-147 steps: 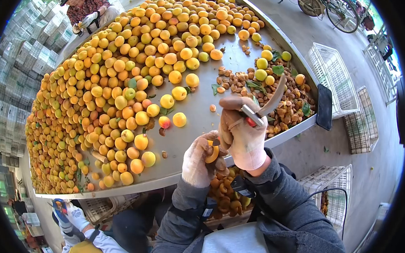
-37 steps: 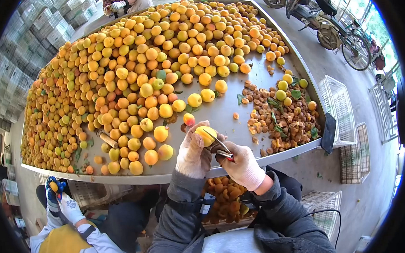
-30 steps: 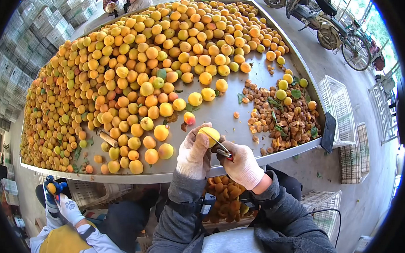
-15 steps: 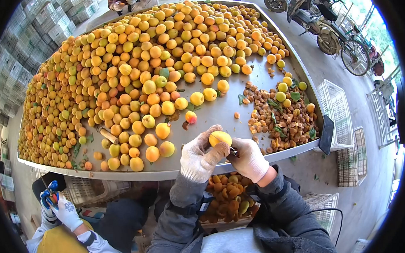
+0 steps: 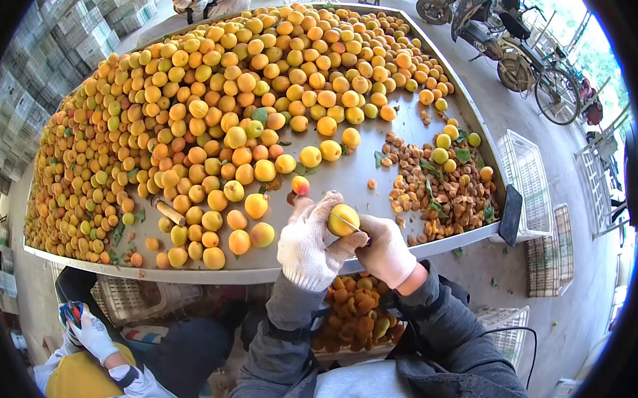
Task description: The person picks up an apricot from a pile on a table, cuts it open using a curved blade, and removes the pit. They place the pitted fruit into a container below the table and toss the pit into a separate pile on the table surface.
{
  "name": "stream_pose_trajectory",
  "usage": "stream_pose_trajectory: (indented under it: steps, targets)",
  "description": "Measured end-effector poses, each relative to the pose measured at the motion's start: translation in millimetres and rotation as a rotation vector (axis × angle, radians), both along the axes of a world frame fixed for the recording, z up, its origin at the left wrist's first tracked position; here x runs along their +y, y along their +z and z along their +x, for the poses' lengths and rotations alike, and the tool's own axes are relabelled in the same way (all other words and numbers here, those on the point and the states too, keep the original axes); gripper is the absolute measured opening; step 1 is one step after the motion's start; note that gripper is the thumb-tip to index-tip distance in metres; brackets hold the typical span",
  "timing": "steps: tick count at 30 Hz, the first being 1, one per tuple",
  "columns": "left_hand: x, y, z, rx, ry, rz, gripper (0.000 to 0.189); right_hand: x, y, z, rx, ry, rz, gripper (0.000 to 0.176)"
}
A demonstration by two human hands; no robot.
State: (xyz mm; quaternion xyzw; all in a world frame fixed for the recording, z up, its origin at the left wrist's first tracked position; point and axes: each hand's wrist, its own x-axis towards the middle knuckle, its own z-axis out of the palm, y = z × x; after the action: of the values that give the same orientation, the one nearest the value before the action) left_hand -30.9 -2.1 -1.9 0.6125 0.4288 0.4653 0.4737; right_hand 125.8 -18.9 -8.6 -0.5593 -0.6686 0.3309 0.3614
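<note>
My left hand, in a pale knit glove, is closed around a yellow apricot just over the front edge of the table. A thin blade of a small knife lies against the apricot's side. My right hand, gloved in white, is closed on the knife, its handle hidden in the fingers. Below my hands, a crate holds apricot halves. A reddish apricot lies on the table just beyond my left hand.
A large heap of apricots covers much of the metal table. Pits and leaves are piled at right. A wooden-looking stick lies left. A co-worker's gloved hand is at lower left. Plastic crates stand right.
The apricot has turned in my left hand, and the knife blade now shows across its side. The co-worker's hands at left have shifted slightly down.
</note>
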Motion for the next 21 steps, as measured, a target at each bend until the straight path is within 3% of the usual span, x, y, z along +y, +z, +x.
stream_pose_trajectory:
  steps: [2,3,6,8,12,14,15,17,21]
  targets:
    - [2,3,-3,0.304,0.049,0.232,0.069,3,-4,1,-0.018,0.022,-0.004,0.023]
    - [2,3,-3,0.302,0.053,0.232,0.069,3,-3,0,-0.020,0.025,-0.003,0.023]
    - [2,1,-2,0.074,-0.002,0.196,0.070,0,1,-4,0.099,0.021,-0.010,0.023]
    - [-1,-1,1,-0.702,-0.186,-0.409,0.072,-1,2,-7,0.114,-0.055,-0.081,0.023]
    - [0,0,2,-0.699,-0.191,-0.466,0.072,-1,5,-6,0.051,-0.060,-0.053,0.023]
    - [-2,5,-2,-0.264,-0.098,-0.231,0.071,-1,5,-5,0.001,-0.034,-0.032,0.023]
    - [0,1,-2,-0.265,-0.100,-0.234,0.071,1,3,-5,0.000,-0.036,-0.035,0.023]
    - [4,-8,0,0.114,0.019,0.170,0.072,4,-1,-4,0.008,-0.007,-0.061,0.022]
    - [5,0,-2,0.281,0.036,0.294,0.071,2,1,-4,0.084,0.015,-0.067,0.022]
